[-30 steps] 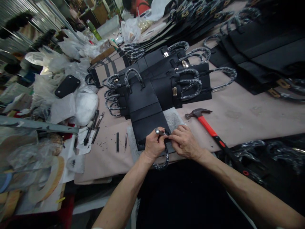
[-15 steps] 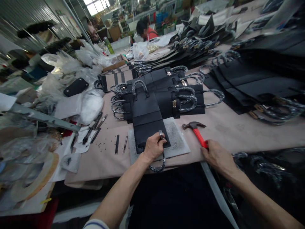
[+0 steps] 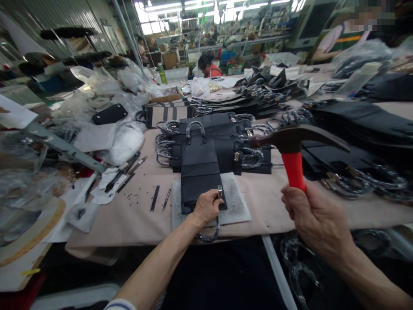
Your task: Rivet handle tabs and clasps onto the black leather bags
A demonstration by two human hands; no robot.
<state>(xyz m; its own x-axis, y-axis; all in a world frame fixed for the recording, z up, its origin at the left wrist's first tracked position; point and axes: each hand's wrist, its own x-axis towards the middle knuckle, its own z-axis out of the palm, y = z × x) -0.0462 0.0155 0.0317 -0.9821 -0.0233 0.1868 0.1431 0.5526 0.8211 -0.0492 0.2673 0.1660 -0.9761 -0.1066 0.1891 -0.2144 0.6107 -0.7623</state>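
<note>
Hammer (image 3: pixel 294 170) is now off the table (image 3: pixel 155 230), lifted in my right hand (image 3: pixel 322 219), head up and right of the black bag piece (image 3: pixel 199 183); fingers wrapped around its handle, grip closed. My left hand (image 3: pixel 206 209) has a narrow pinch on a short metal tool (image 3: pixel 220 190), upright at the near right corner of the bag piece; can't tell if its tip touches. Bag piece lies flat, near part on the pale slab (image 3: pixel 237 202), far part over the stacked black pieces (image 3: pixel 226 150), plastic-wrapped loop (image 3: pixel 209 239) hanging at the near edge. What the change means, as I judge it: both hands are taken, one steadying the metal tool, one bearing the hammer, so the left alone keeps tool and bag piece in line. Dark strip (image 3: pixel 155 198) and slim rod (image 3: pixel 167 199) lie left of the slab, apart from both hands
</note>
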